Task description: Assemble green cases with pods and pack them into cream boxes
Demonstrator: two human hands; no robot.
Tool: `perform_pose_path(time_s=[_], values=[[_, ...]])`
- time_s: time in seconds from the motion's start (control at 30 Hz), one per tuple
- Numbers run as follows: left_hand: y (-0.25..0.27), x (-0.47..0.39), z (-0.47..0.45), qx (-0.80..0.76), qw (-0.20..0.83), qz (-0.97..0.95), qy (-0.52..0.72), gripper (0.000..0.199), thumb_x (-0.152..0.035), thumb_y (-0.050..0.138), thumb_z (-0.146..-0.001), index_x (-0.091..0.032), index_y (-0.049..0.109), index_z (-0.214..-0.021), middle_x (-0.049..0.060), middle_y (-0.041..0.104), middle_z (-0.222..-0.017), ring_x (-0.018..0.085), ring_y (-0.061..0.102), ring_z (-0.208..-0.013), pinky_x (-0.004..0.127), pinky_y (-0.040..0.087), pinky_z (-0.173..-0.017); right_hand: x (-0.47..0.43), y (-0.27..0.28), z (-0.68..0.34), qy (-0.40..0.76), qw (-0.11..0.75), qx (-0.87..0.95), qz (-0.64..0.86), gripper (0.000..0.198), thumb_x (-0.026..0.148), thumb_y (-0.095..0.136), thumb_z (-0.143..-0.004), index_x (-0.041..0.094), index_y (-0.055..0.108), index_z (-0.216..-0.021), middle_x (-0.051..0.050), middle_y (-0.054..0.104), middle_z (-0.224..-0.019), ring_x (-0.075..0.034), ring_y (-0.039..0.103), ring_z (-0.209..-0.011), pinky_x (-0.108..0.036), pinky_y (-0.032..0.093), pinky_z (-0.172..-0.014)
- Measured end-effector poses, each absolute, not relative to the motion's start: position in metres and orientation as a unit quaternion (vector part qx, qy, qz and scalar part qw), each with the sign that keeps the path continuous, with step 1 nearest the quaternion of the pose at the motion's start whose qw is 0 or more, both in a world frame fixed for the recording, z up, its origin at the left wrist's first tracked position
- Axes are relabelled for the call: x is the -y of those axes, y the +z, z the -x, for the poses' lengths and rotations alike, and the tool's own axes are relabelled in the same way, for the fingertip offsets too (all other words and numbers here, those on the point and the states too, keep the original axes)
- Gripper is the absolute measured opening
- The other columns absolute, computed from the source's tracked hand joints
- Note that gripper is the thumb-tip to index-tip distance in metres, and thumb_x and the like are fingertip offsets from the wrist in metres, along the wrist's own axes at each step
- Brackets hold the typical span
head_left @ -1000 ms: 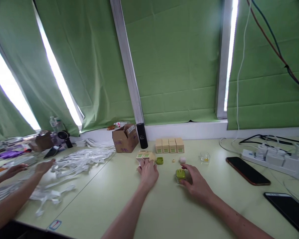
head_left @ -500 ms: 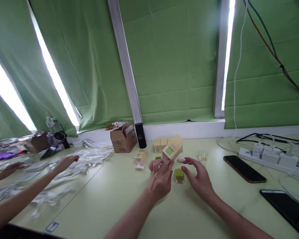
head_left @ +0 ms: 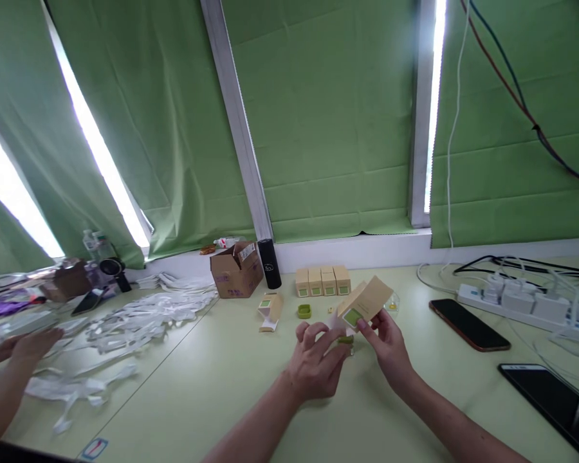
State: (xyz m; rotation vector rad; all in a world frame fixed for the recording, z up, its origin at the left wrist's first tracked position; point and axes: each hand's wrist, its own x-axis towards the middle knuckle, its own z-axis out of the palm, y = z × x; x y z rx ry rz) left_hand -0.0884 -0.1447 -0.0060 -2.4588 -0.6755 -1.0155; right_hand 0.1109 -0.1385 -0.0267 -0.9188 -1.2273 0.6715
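Observation:
My right hand (head_left: 390,350) is closed on a small tan cardboard box (head_left: 372,299) with a green label, thumb pressed near the label. At the box's left end, where white inner card shows, the curled fingers of my left hand (head_left: 316,366) grip it; their tips are partly hidden. Just below the box is a small glass jar with a green lid (head_left: 346,339), largely covered by my left hand. A green square cap or tray (head_left: 303,311) lies behind my left hand. Another small box (head_left: 270,307), with its flap open, rests farther left.
Several matching boxes (head_left: 322,281) stand in a row at the back. A brown carton (head_left: 236,270) and black cylinder (head_left: 269,263) are left of them. Phones (head_left: 469,325) and a power strip (head_left: 525,305) lie right. Another person's hands (head_left: 33,344) work near white straps (head_left: 145,318).
My right hand has moved from beside the jar onto the cardboard box. The box has shifted right and down, and my left hand has moved to its left end.

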Motion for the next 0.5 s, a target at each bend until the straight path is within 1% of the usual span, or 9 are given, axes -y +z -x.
perform_pose_path(time_s=[0.07, 0.1, 0.17, 0.23, 0.33, 0.37, 0.43, 0.5], values=[[-0.008, 0.143, 0.091, 0.256, 0.196, 0.853, -0.411, 0.027, -0.016, 0.063, -0.085, -0.029, 0.067, -0.108, 0.006, 0.076, -0.117, 0.031, 0.058, -0.106, 0.048, 0.037, -0.094, 0.140, -0.028, -0.111, 0.282, 0.668, 0.545, 0.421, 0.040, 0.056, 0.065, -0.091, 0.022, 0.058, -0.111, -0.010, 0.072, -0.101, -0.027, 0.066, -0.093, -0.040, 0.056, -0.082], [-0.009, 0.142, 0.091, 0.271, 0.190, 0.838, -0.433, 0.027, -0.017, 0.064, -0.085, -0.028, 0.066, -0.109, 0.007, 0.075, -0.117, 0.032, 0.058, -0.108, 0.048, 0.037, -0.095, 0.141, -0.029, -0.111, 0.277, 0.667, 0.547, 0.423, 0.040, 0.054, 0.066, -0.091, 0.023, 0.057, -0.114, -0.011, 0.071, -0.105, -0.028, 0.066, -0.097, -0.041, 0.057, -0.084], [-0.008, 0.140, 0.090, 0.297, 0.172, 0.815, -0.468, 0.034, -0.018, 0.064, -0.085, -0.025, 0.060, -0.119, 0.011, 0.072, -0.121, 0.033, 0.058, -0.112, 0.050, 0.037, -0.099, 0.143, -0.030, -0.109, 0.266, 0.663, 0.561, 0.419, 0.042, 0.049, 0.066, -0.091, 0.023, 0.053, -0.122, -0.013, 0.069, -0.117, -0.031, 0.065, -0.109, -0.045, 0.057, -0.091], [-0.007, 0.137, 0.089, 0.306, 0.156, 0.805, -0.484, 0.048, -0.019, 0.063, -0.087, -0.022, 0.050, -0.133, 0.014, 0.069, -0.128, 0.033, 0.058, -0.118, 0.051, 0.038, -0.102, 0.146, -0.029, -0.108, 0.242, 0.650, 0.597, 0.404, 0.043, 0.041, 0.065, -0.092, 0.025, 0.049, -0.129, -0.014, 0.064, -0.129, -0.032, 0.062, -0.120, -0.049, 0.055, -0.098], [-0.008, 0.132, 0.089, 0.298, 0.148, 0.806, -0.490, 0.064, -0.016, 0.060, -0.087, -0.020, 0.037, -0.147, 0.017, 0.064, -0.135, 0.033, 0.056, -0.125, 0.052, 0.037, -0.105, 0.151, -0.026, -0.109, 0.171, 0.620, 0.680, 0.353, 0.045, 0.027, 0.060, -0.094, 0.028, 0.043, -0.136, -0.014, 0.057, -0.141, -0.032, 0.055, -0.132, -0.055, 0.050, -0.107], [-0.009, 0.131, 0.090, 0.293, 0.150, 0.806, -0.491, 0.066, -0.014, 0.060, -0.087, -0.021, 0.035, -0.148, 0.017, 0.062, -0.136, 0.034, 0.055, -0.126, 0.052, 0.037, -0.106, 0.152, -0.025, -0.110, 0.138, 0.609, 0.707, 0.332, 0.046, 0.023, 0.057, -0.095, 0.029, 0.042, -0.138, -0.014, 0.054, -0.144, -0.032, 0.052, -0.135, -0.057, 0.048, -0.110], [-0.011, 0.130, 0.090, 0.290, 0.160, 0.805, -0.493, 0.064, -0.012, 0.058, -0.086, -0.022, 0.039, -0.146, 0.017, 0.060, -0.137, 0.034, 0.053, -0.127, 0.052, 0.038, -0.106, 0.152, -0.023, -0.113, 0.061, 0.594, 0.743, 0.302, 0.047, 0.016, 0.051, -0.095, 0.030, 0.042, -0.139, -0.014, 0.050, -0.148, -0.032, 0.048, -0.139, -0.059, 0.046, -0.111], [-0.013, 0.130, 0.090, 0.293, 0.174, 0.797, -0.499, 0.057, -0.010, 0.057, -0.085, -0.024, 0.046, -0.139, 0.016, 0.059, -0.137, 0.033, 0.052, -0.125, 0.052, 0.040, -0.105, 0.151, -0.023, -0.116, -0.011, 0.593, 0.753, 0.285, 0.045, 0.011, 0.048, -0.095, 0.029, 0.045, -0.137, -0.015, 0.048, -0.147, -0.032, 0.048, -0.138, -0.059, 0.049, -0.107]])
